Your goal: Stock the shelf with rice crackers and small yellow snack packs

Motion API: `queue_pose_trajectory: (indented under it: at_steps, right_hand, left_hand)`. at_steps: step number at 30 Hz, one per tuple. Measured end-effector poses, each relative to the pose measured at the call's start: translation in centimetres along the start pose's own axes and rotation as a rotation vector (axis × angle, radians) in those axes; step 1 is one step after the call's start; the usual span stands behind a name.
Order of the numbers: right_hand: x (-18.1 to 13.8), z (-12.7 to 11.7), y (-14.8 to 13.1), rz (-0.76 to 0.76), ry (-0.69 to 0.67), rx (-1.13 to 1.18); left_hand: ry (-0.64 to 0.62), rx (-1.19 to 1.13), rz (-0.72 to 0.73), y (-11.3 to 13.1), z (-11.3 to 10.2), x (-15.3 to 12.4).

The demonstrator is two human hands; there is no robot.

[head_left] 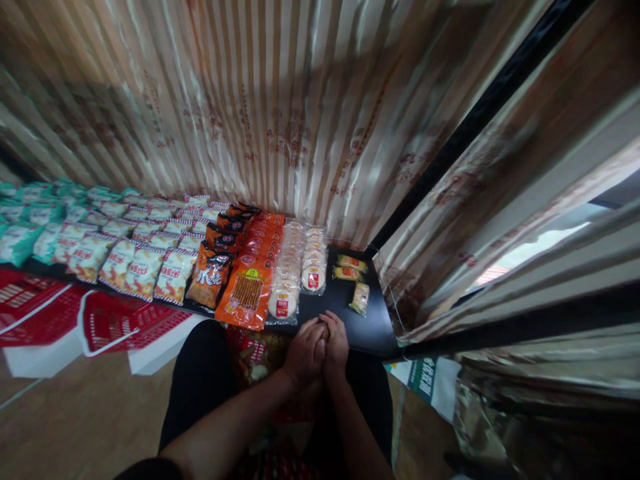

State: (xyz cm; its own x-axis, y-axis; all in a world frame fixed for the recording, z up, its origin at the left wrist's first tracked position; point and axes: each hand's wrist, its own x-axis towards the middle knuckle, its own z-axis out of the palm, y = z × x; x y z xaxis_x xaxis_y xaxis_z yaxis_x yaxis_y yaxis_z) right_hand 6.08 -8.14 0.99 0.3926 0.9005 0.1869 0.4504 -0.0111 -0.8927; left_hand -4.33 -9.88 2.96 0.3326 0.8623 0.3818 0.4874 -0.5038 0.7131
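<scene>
Grip: both hands are clasped together, left hand (305,353) and right hand (335,347) pressed palm to palm with fingers closed; neither holds any object.
Landmark: black shelf (373,327), a dark flat surface running left to right in front of the person.
Hands: just at the near edge of the black shelf, toward its right end, held above the person's dark trousers.
Nearest goods: clear packs of round rice crackers (284,300) with red labels, lying on the black shelf directly beyond the hands, in two rows running toward the back.
Orange packets: flat orange snack packets (247,293), on the black shelf just left of the crackers, front one overhanging the near edge.
Dark bags: dark-and-orange snack bags (210,277), next leftward on the black shelf.
Pale bags: rows of pale chip bags (143,267), then green bags (20,240) at the far left end.
Small packets: three small yellow packets (353,277), loose on the right part of the black shelf, apart from the crackers.
Below shelf: red baskets (120,320) under its left part.
Backdrop: striped curtain (250,100) behind the black shelf.
</scene>
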Motion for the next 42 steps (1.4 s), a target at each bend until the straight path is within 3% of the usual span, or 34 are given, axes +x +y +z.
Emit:
queue_pose_trajectory:
  at_steps: [8, 15, 20, 26, 31, 35, 42]
  right_hand:
    - [-6.3, 0.0, 1.1, -0.168, -0.041, -0.04]
    - [-9.4, 0.3, 4.7, -0.04, -0.027, -0.106]
    - [-9.8, -0.4, 6.2, -0.001, -0.118, -0.358]
    - [-9.5, -0.7, 4.1, 0.026, -0.392, -0.674]
    - [-9.3, -0.8, 2.0, 0.131, -0.563, -0.758]
    - [-9.2, -1.0, 1.3, 0.165, -0.608, -0.743]
    - [-9.1, -1.3, 0.9, 0.155, -0.625, -0.726]
  left_hand:
    - [-0.131, 0.062, 0.075, -0.5, -0.9, -5.7]
    - [-0.188, 0.172, 0.008, -1.5, 0.9, -8.9]
    - [-0.189, 0.203, -0.098, -1.6, 2.2, -10.2]
    - [-0.215, 0.061, -0.205, -2.2, 2.8, -11.6]
    - [-0.228, -0.089, -0.46, -3.3, 3.5, -11.5]
    - [-0.309, -0.15, -0.658, -3.6, 4.0, -11.3]
    - [-0.341, -0.147, -0.797, -3.2, 4.5, -10.0]
